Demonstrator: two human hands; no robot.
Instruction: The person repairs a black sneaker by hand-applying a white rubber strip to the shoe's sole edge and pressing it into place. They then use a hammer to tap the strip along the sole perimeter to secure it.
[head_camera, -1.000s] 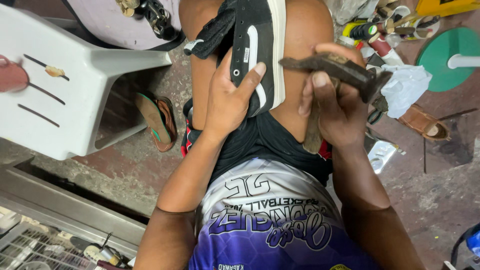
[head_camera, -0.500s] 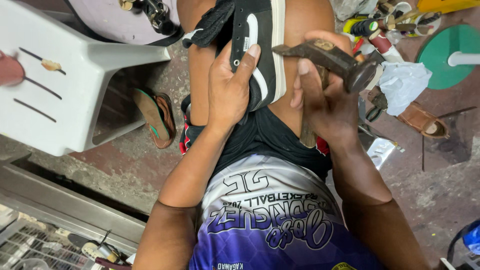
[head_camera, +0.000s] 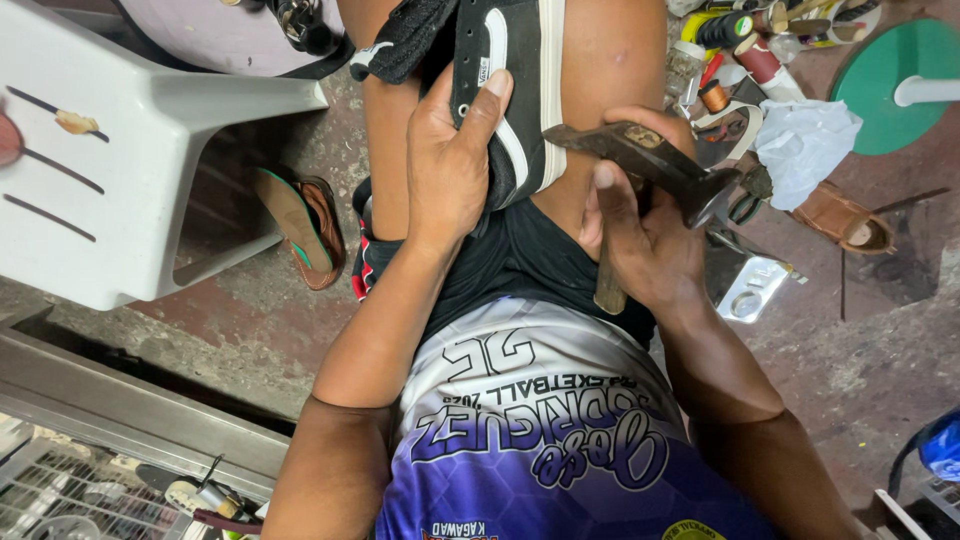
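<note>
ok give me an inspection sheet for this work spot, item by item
surface: stained, worn concrete floor; the work sits on the person's lap.
job's things: black canvas shoe with white sole, pressed on the thigh; rusty metal hammer with wooden handle.
clutter: thread spools, crumpled white plastic bag, brown leather sandal, small metal tin, green round disc.
grippers: left hand flat on the shoe; right hand, fingers wrapped round the hammer handle.
cables: nothing seen.
surroundings: white plastic stool, flip-flops beneath it, wire rack lower left.
</note>
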